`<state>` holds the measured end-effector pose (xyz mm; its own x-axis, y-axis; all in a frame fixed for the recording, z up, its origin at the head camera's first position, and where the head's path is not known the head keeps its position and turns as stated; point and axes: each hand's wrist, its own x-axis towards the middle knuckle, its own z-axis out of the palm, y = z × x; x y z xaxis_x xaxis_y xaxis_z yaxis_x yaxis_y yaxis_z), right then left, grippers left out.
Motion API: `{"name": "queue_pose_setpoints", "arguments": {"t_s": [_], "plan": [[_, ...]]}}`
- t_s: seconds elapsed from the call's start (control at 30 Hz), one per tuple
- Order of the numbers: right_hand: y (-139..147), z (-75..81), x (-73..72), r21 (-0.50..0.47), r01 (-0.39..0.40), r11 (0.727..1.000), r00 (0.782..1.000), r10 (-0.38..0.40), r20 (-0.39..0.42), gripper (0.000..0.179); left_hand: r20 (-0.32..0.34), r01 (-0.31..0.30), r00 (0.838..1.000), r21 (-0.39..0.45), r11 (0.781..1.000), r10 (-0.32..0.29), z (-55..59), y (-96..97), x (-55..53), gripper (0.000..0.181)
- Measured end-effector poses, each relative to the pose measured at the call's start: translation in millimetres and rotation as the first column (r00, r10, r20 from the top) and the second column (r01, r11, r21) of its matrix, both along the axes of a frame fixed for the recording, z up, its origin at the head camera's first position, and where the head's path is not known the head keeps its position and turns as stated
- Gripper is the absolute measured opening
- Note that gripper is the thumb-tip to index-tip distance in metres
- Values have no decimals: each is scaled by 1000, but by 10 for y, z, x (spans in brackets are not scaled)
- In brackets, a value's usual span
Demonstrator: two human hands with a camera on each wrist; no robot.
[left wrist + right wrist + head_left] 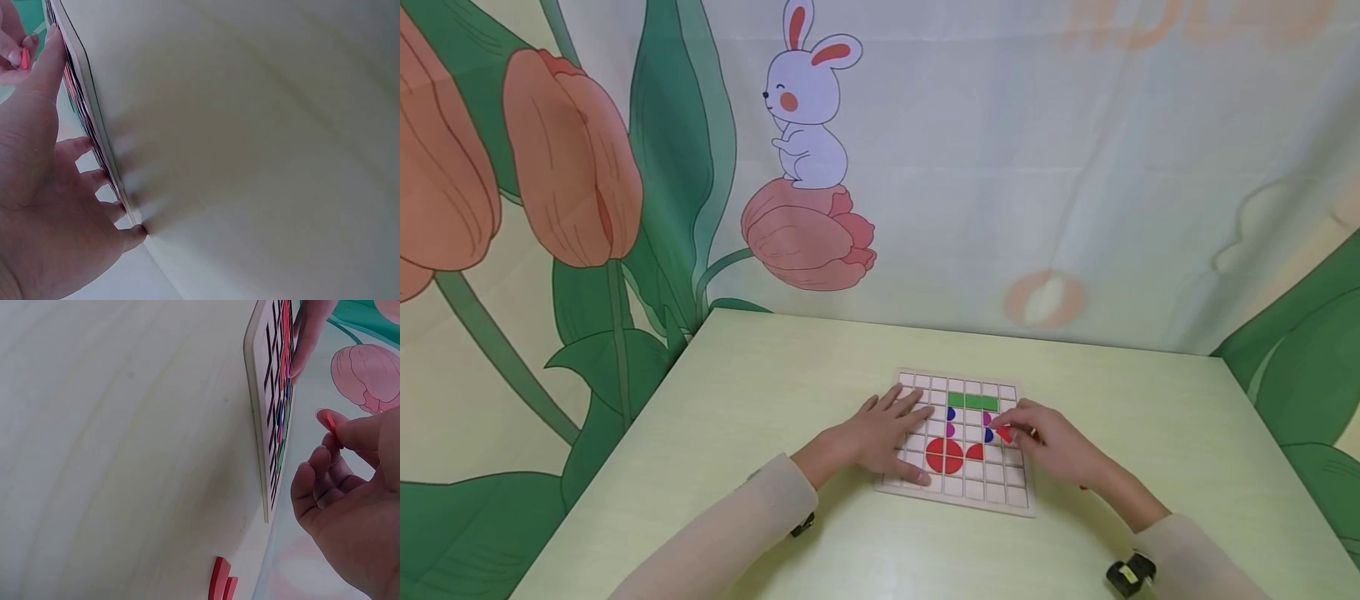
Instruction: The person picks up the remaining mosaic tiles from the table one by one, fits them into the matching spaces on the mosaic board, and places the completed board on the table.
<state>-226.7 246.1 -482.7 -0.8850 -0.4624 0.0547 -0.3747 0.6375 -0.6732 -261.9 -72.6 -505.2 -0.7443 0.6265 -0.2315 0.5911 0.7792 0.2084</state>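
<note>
A wooden grid board (955,502) lies flat on the table. My left hand (886,429) rests on its left side with fingers spread, its fingertips touching the board's edge in the left wrist view. Over the right side of the board, my right hand (1051,440) pinches a small red piece (331,426) between thumb and fingers. Set in the grid are a green strip (973,402), a red circle (936,455) made of quarter pieces, and a separate red quarter piece (974,452). Small blue pieces (951,413) and magenta pieces (951,430) stand in two columns below the green strip.
Loose red pieces (219,578) lie on the table to the right of the board, mostly hidden by the right arm in the head view. The pale table (790,367) ends at a printed curtain (955,167) with tulips and a rabbit.
</note>
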Motion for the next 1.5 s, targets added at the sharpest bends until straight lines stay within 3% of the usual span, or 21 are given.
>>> {"name": "queue_pose_setpoints", "arguments": {"t_s": [0.2,0.37,0.57,0.77,1.1,1.5], "plan": [[9,-25,-4,-31,19,999,999,-20,-28,24,-2,-1,1000,-10,1000,1,-7,1,-12,116],[3,-80,-5,-52,64,997,998,-63,19,14,-2,3,1000,-7,1000,-3,-12,4,-16,116],[9,-83,-27,-10,105,994,992,-104,67,8,1,7,1000,-6,1000,-7,12,4,-24,116],[59,-74,-60,67,74,995,995,-79,62,10,-2,10,1000,7,1000,-10,29,13,-37,116],[68,-84,-25,160,-49,986,999,48,9,20,4,4,1000,14,1000,-4,-4,1,15,115],[143,18,-32,221,-25,975,1000,25,4,17,5,-4,1000,6,1000,4,20,13,16,116]]}}
